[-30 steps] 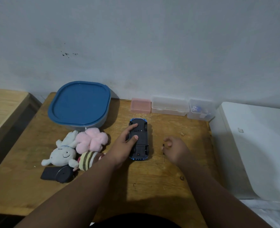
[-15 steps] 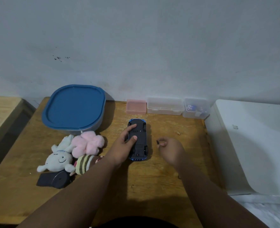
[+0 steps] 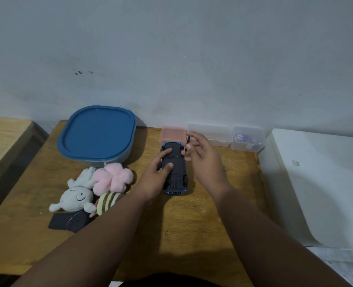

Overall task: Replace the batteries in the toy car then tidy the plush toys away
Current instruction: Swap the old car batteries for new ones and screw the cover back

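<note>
- The left hand (image 3: 155,172) lies on the toy car (image 3: 174,175). Its forefinger and thumb are laid flat on the underside and press it down, not curled round it.
- The right hand (image 3: 204,157) hovers just beside the car's far right corner. It pinches a thin dark tool (image 3: 188,139), likely a small screwdriver, between thumb and forefinger, with the shaft upright; the other fingers are loosely spread.
- Step in hand, as I judge it: opening the battery cover. No battery is out yet, and the plush toys are untouched.
- The next move calls for tipping the tool down, seating its tip in the cover's screw and turning it while the left hand keeps the car from twisting. The screw itself is too small to pick out.
- The car lies upside down on the wooden surface (image 3: 192,228), near its middle and toward the back. Its long axis runs straight away from the person toward the wall. I cannot tell which end is the nose.
- Its far end almost touches a pink box (image 3: 173,133); two clear boxes (image 3: 210,132) stand to the right of that.
- To the left lie the white plush (image 3: 76,196), the pink plush (image 3: 113,179) and the striped plush (image 3: 107,201), bunched together and touching.
- Behind them stands a blue-lidded container (image 3: 96,133), lid on, probably where the plush toys go.
</note>
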